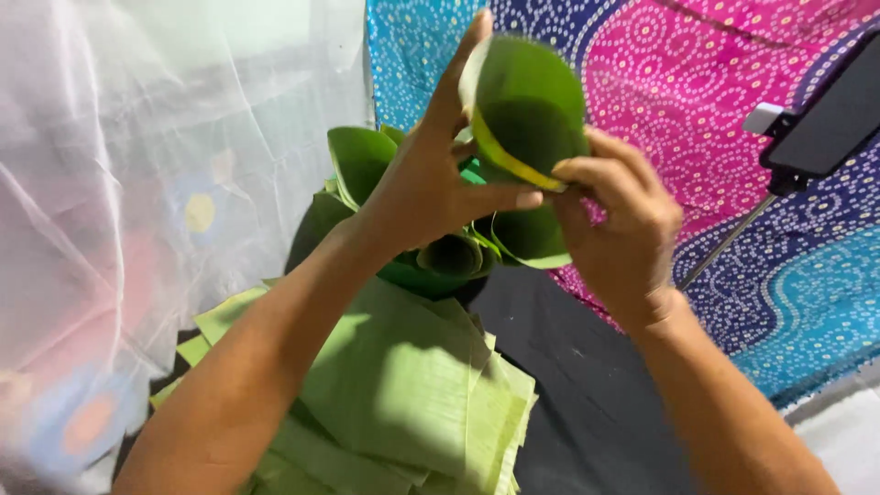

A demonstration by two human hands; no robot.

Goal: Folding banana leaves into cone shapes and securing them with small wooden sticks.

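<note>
Both my hands are raised, shaping a green leaf cone (pixel 527 110). My left hand (pixel 431 183) grips the cone's left side, its index finger up along the rim and its thumb pressing the lower edge. My right hand (pixel 619 220) pinches the lower right edge, where a yellow-green strip of the leaf overlaps. Below and behind the hands lies a cluster of finished leaf cones (pixel 367 165), partly hidden by my left wrist.
A stack of flat cut leaf pieces (pixel 403 385) lies under my left forearm on a black cloth (pixel 587 385). A sheer white curtain (pixel 137 183) hangs at left. A patterned pink and blue fabric (pixel 733 92) backs the scene, with a phone on a stand (pixel 825 119) at right.
</note>
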